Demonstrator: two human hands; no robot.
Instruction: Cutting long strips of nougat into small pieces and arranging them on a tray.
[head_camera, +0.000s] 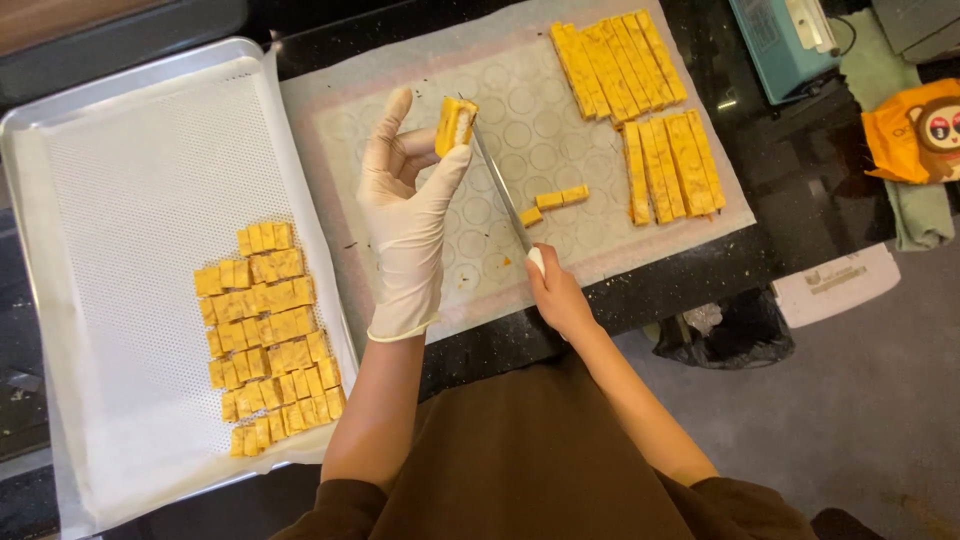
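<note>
At nine o'clock we see the metal tray (30, 130) carrying small yellow cubes (268, 335). Centre, our gloved left hand (408, 215) pinches a yellow piece (455, 125) aloft; our bare right hand (558, 295) wraps closed round the knife (503, 195) over the baking mat (520, 110). Yellow strips (640, 110) at one o'clock, an orange packet (915, 130) at three o'clock on the desk (800, 170).

Yellow dough piece (455, 125) upright against knife (500, 190)
</note>
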